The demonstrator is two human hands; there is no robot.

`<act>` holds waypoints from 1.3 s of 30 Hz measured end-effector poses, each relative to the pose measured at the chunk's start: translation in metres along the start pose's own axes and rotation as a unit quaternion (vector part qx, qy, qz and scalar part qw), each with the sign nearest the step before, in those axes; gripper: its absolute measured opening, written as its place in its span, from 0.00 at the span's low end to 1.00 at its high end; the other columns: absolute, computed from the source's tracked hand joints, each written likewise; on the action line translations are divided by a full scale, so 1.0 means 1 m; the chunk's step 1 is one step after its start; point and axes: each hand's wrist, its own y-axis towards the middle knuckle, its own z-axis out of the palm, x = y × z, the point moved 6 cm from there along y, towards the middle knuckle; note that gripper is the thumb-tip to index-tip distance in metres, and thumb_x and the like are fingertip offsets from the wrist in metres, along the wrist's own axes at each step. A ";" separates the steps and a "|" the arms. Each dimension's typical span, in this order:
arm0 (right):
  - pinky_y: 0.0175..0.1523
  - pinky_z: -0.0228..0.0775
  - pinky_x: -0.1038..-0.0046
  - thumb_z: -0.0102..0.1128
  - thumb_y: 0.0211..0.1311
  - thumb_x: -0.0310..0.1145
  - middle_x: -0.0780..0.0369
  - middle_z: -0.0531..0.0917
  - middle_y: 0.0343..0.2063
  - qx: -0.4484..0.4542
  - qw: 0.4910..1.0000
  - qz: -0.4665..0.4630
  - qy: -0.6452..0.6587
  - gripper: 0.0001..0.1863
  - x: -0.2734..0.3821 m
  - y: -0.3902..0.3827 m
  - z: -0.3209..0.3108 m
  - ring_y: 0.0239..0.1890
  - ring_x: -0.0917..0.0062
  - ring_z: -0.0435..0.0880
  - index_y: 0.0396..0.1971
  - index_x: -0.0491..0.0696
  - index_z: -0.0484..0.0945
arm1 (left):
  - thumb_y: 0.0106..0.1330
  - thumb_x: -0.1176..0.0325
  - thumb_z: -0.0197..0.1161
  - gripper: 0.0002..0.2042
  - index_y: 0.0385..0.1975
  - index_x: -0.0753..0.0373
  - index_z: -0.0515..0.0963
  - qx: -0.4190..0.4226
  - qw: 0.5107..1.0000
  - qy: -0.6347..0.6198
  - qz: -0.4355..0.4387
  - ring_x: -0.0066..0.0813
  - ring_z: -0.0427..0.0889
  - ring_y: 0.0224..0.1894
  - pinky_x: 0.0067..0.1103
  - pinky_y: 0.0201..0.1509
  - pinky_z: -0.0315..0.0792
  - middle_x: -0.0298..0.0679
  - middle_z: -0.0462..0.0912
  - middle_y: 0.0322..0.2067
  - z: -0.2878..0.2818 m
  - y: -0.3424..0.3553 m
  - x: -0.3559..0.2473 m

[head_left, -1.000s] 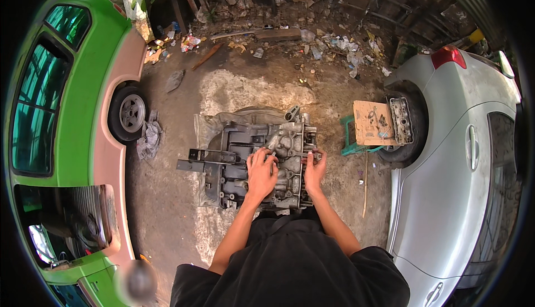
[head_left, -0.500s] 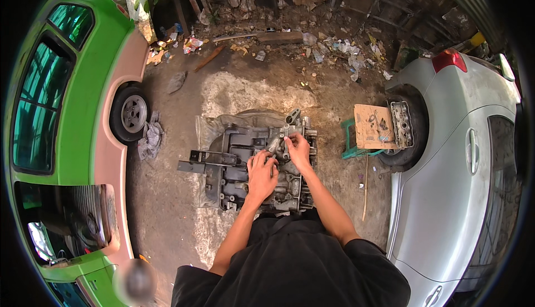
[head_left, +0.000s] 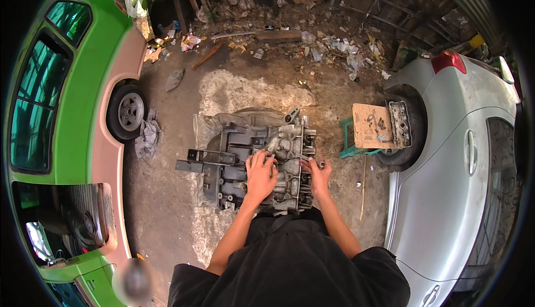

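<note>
In front of me lies a greasy engine block [head_left: 237,140], its open underside with ribs and bolt bosses facing up. My left hand [head_left: 261,179] rests on its middle, palm down, fingers bent and slightly apart; whatever is under the fingertips is hidden. At the block's right edge, my right hand [head_left: 319,178] is closed round a small metal wrench [head_left: 321,165], with one end pointing left over the block. A flat metal bracket [head_left: 209,156] sticks out past the block's left side.
A green stool [head_left: 346,140] at the right bears cardboard [head_left: 370,126] with small dark parts, beside a metal engine part [head_left: 400,124]. A silver car [head_left: 440,195] stands at right, a green van [head_left: 92,73] at left. Litter [head_left: 345,50] lies along the back; a thin stick [head_left: 364,190] lies near the stool.
My right hand has moved from the block's upper middle down and right to its right edge, carrying the wrench. The left hand has stayed in place on the block.
</note>
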 end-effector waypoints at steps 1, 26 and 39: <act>0.52 0.89 0.59 0.63 0.72 0.24 0.49 0.83 0.38 -0.003 1.000 -0.002 0.013 0.10 -0.002 -0.002 -0.003 0.45 0.55 0.91 0.36 0.41 0.68 | 0.61 0.74 0.62 0.09 0.40 0.60 0.81 0.000 1.000 0.003 0.001 0.47 0.69 0.68 0.44 0.71 0.56 0.43 0.76 0.53 0.000 -0.001 0.000; 0.51 0.89 0.61 0.64 0.72 0.25 0.49 0.82 0.38 -0.003 0.999 -0.012 -0.040 0.12 -0.012 -0.015 0.013 0.45 0.59 0.91 0.36 0.40 0.67 | 0.62 0.74 0.62 0.08 0.41 0.60 0.81 0.002 1.000 0.009 0.001 0.47 0.68 0.69 0.44 0.72 0.56 0.43 0.76 0.53 0.001 -0.001 0.001; 0.35 0.82 0.67 0.69 0.69 0.31 0.59 0.84 0.30 0.000 0.953 -0.052 -0.297 0.11 -0.010 0.055 0.066 0.30 0.74 0.86 0.42 0.39 0.80 | 0.62 0.74 0.62 0.08 0.41 0.61 0.80 0.000 1.000 0.009 -0.005 0.47 0.68 0.69 0.44 0.72 0.57 0.44 0.77 0.53 0.000 0.000 -0.001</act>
